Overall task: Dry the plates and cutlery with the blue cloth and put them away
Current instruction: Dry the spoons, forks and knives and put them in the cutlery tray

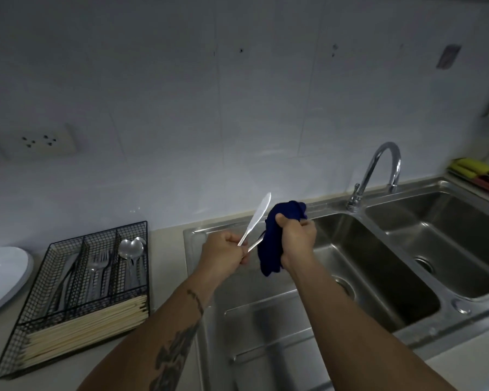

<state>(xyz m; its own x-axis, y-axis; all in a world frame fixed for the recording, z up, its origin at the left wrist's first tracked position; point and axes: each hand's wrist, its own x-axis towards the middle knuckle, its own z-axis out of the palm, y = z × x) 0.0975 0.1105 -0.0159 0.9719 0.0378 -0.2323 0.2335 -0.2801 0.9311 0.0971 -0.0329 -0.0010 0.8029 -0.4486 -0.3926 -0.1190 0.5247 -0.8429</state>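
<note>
knife (257, 218) and a second piece pinched in left hand (226, 251); right hand (297, 244) fingers squeeze blue cloth (277, 235) around it; best wiped handle to tip.

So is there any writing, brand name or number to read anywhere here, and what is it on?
None can be read.
Wall socket: only holes, no lettering.
Grey plate high on the wall: too blurred to tell.
Knife, blue cloth, faucet: no marks visible.

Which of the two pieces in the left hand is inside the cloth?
The lower one; its end disappears into the blue cloth gripped by the right hand. The butter knife points up, uncovered.
</note>
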